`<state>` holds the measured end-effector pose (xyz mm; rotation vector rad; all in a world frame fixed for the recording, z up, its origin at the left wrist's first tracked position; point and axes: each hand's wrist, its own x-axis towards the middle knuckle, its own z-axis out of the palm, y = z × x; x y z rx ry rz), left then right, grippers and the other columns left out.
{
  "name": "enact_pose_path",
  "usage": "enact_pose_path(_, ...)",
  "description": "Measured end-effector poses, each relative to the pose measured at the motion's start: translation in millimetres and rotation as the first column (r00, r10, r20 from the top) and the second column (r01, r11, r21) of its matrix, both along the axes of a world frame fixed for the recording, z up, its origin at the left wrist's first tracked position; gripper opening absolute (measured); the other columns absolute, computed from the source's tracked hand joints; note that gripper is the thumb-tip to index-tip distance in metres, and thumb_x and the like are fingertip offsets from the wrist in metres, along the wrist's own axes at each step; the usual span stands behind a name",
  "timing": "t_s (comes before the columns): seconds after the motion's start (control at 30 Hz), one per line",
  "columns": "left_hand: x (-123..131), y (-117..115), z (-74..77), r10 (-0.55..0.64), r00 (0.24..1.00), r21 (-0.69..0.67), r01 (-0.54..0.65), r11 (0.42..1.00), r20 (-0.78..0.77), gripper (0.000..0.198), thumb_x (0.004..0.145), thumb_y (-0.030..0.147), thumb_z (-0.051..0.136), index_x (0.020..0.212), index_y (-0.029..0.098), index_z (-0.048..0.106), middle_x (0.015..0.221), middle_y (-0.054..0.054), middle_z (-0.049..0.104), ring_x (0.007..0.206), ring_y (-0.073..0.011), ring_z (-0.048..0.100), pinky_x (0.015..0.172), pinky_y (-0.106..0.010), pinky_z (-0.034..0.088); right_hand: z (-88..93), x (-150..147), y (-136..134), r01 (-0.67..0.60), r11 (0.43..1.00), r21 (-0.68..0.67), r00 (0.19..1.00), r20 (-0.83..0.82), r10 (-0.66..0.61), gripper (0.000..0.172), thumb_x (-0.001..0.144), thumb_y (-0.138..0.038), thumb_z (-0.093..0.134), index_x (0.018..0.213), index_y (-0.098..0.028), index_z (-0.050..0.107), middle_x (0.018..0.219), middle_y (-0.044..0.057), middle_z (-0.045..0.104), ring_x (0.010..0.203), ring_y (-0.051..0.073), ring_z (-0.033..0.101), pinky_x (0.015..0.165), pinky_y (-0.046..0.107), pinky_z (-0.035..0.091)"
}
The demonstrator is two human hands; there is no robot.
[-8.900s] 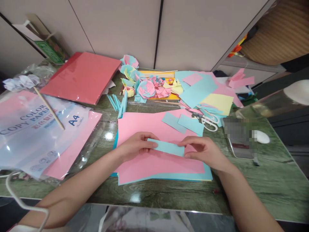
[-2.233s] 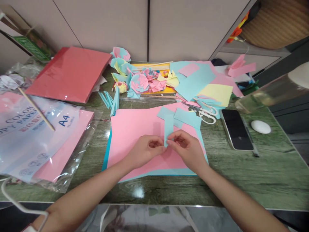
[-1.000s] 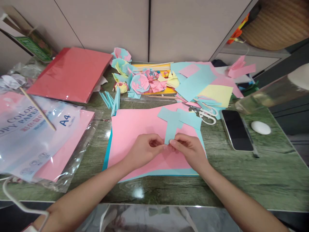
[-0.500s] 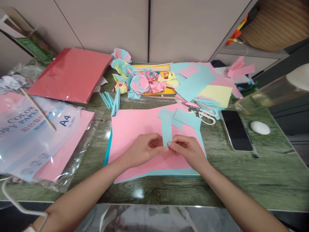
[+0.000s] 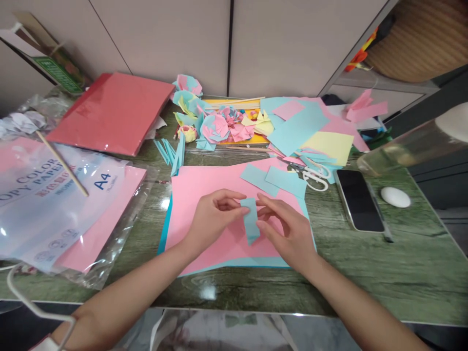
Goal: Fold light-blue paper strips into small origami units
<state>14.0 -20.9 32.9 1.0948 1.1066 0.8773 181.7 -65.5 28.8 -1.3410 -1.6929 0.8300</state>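
Note:
My left hand [image 5: 214, 214] pinches the upper left edge of a light blue paper strip [image 5: 251, 225], which looks short and folded over. Beside the strip's right edge is my right hand [image 5: 288, 229], its thumb and fingers apart. Whether its fingertips touch the paper is hard to tell. Both hands are over a large pink sheet [image 5: 204, 183] that lies on blue sheets. Two more light blue paper pieces [image 5: 258, 179] rest at the pink sheet's upper right. White-handled scissors [image 5: 316, 176] lie just past that corner.
Folded paper flowers [image 5: 215, 127] and blue folded strips [image 5: 178, 156] lie at the back. On the right are a phone [image 5: 359, 200], a white mouse [image 5: 395, 197] and a clear bottle [image 5: 402, 146]. A plastic paper pack [image 5: 66, 204] and a red packet [image 5: 113, 114] occupy the left.
The strip, long and upright before, now looks shorter and sits lower. My left hand has taken hold of its upper edge, while the right hand's pinch on it has loosened and opened.

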Motion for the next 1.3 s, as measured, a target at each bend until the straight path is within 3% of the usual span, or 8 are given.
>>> enact_pose_path(0.13,2.8,-3.7,-1.4,-0.035,0.999,-0.026,0.035,0.999,0.006,0.023,0.059,0.023,0.071,0.080,0.016,0.063,0.061,0.003,0.061,0.057,-0.0067,0.056,0.056,-0.016,0.044,-4.0,0.6,-1.8,-0.010,0.963,0.271,0.986,0.164,-0.036,0.047,0.076,-0.010,0.052,0.119,-0.030,0.048,0.105,0.004,0.057,0.090,0.015,0.056,0.079,0.031,0.049)
enact_pose_path(0.3,3.0,-4.4,-3.2,-0.017,1.000,-0.069,0.016,0.998,-0.005,0.021,0.058,0.024,0.072,0.076,0.015,0.064,0.066,0.000,0.064,0.061,-0.0096,0.058,0.059,-0.020,0.047,-9.2,3.4,-0.7,-0.058,0.904,0.424,0.961,0.269,-0.065,0.051,0.074,-0.005,0.052,0.118,-0.030,0.048,0.106,0.006,0.056,0.094,0.016,0.055,0.077,0.031,0.049)
enact_pose_path(0.63,0.8,-2.5,-1.3,0.020,0.949,-0.231,0.056,0.971,0.316,0.013,0.068,0.025,0.063,0.071,0.013,0.067,0.069,-0.003,0.065,0.067,-0.0130,0.058,0.067,-0.027,0.047,-12.9,9.6,0.7,-0.203,0.877,0.436,0.907,0.421,0.000,0.051,0.076,-0.006,0.047,0.120,-0.032,0.045,0.115,0.007,0.051,0.104,0.020,0.050,0.082,0.040,0.044)
enact_pose_path(0.8,1.7,-2.4,-3.3,0.018,0.971,-0.220,0.036,0.975,0.238,0.015,0.062,0.026,0.069,0.072,0.013,0.067,0.067,-0.002,0.064,0.062,-0.0103,0.056,0.063,-0.024,0.045,-11.4,8.5,1.5,-0.223,0.877,0.425,0.897,0.442,0.014,0.048,0.075,-0.007,0.047,0.117,-0.032,0.048,0.117,0.006,0.050,0.107,0.021,0.047,0.084,0.041,0.042)
enact_pose_path(0.93,2.4,-1.7,-5.4,-0.015,0.985,-0.202,0.051,0.978,0.175,0.016,0.063,0.028,0.068,0.070,0.013,0.067,0.064,-0.001,0.063,0.059,-0.0085,0.054,0.059,-0.021,0.043,-5.6,5.5,2.8,-0.130,0.940,0.314,0.966,0.255,0.049,0.030,0.076,-0.012,0.050,0.101,-0.028,0.057,0.115,0.006,0.049,0.105,0.020,0.047,0.084,0.039,0.042)
enact_pose_path(1.03,3.8,-1.7,-5.6,-0.053,0.983,-0.229,0.093,0.969,0.174,0.016,0.063,0.028,0.068,0.070,0.014,0.067,0.065,-0.001,0.064,0.059,-0.0086,0.054,0.059,-0.021,0.043,-2.1,4.0,5.9,0.021,1.000,0.007,0.995,-0.098,-0.021,0.018,0.076,-0.026,0.053,0.095,-0.023,0.052,0.101,0.006,0.053,0.090,0.017,0.053,0.074,0.032,0.046)
enact_pose_path(1.17,5.7,-3.5,-6.1,-0.091,0.984,-0.261,0.130,0.957,0.155,0.018,0.061,0.030,0.069,0.069,0.014,0.067,0.065,-0.002,0.064,0.058,-0.0091,0.054,0.059,-0.022,0.044,-1.9,3.3,11.4,-0.094,0.924,-0.371,0.968,-0.250,-0.002,0.018,0.076,-0.036,0.052,0.077,-0.019,0.047,0.066,-0.002,0.049,0.061,0.010,0.048,0.054,0.022,0.041)
enact_pose_path(1.3,5.4,-4.8,-7.1,-0.126,0.984,-0.252,0.154,0.955,0.126,0.018,0.062,0.031,0.068,0.069,0.015,0.068,0.062,-0.001,0.062,0.057,-0.0085,0.052,0.058,-0.021,0.043,-3.5,2.8,13.4,-0.084,0.904,-0.418,0.973,-0.232,-0.017,0.023,0.074,-0.036,0.055,0.066,-0.018,0.045,0.059,-0.004,0.041,0.055,0.008,0.040,0.049,0.020,0.034)
